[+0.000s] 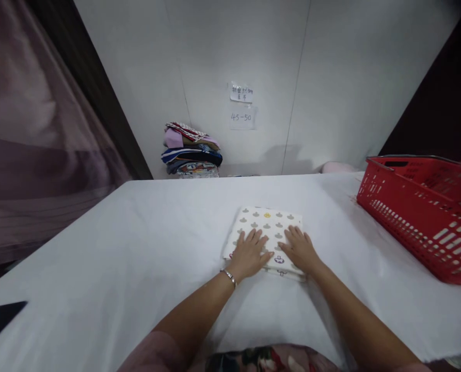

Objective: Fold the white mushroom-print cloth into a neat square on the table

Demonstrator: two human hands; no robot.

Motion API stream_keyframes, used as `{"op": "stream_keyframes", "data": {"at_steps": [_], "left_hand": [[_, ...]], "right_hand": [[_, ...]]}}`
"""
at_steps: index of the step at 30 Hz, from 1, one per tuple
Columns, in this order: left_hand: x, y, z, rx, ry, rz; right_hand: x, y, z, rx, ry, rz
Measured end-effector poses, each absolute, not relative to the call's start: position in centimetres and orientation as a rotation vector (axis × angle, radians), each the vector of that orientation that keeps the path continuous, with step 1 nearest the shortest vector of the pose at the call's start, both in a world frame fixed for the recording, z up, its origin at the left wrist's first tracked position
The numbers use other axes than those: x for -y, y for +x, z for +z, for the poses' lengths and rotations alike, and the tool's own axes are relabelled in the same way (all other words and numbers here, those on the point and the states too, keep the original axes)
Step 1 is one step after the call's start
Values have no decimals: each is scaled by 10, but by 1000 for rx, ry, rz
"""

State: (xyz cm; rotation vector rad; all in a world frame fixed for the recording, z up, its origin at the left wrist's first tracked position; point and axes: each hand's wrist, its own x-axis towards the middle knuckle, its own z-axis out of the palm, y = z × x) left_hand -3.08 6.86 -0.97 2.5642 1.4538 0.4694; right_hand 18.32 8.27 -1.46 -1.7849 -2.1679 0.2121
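One folded cloth (269,237), white, printed with rows of grey motifs plus a few in yellow and purple; set near the middle of a white-covered table (168,232), flat, roughly square in outline, with layers showing at the near edge. On top, palms down: left hand (249,254) across the near-left part, fingers spread and pointing away, thumb out toward the middle; right hand (300,249) over the right edge, fingers angled inward. Grip: none on either side; fingers extended, resting on the fabric, nothing clasped. On the left wrist, one metal-coloured bracelet (230,278). Step in hand, by judgement: pressing and smoothing a fold already made, to go by the compact shape and the flattened palms. Called for next, also by judgement: even pressure out toward the corners, a squaring of the slightly offset near edge and, for any lifting, fingers slid beneath to keep the layers together. Also on the table: one red perforated basket (412,206), at the right, well apart from the cloth, contents not made out; one dark flat object (1,320), at the left, partly out of frame, identity uncertain. Beyond the far edge, near the wall (253,41): one stack of fabrics (191,155), mixed colours, left of two paper labels (241,94), the lower marked 45-50.
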Motion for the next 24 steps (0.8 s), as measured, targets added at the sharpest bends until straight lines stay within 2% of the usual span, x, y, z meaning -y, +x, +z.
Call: {"op": "stream_keyframes", "data": {"at_steps": [6,11,17,24], "left_hand": [[-100,-37,3,-1410,2342,245],[-123,-55,1,-1711,2224,336],[-123,-62,-13,-1694,2193,380],[-133,-70,-10,-1874,1935,650]], "right_hand": [[-83,186,-41,2175,-1832,171],[-85,186,-38,2163,-1853,218],[-84,185,-35,2071,-1783,361],[-97,202,-54,1543,-1690,533]]}}
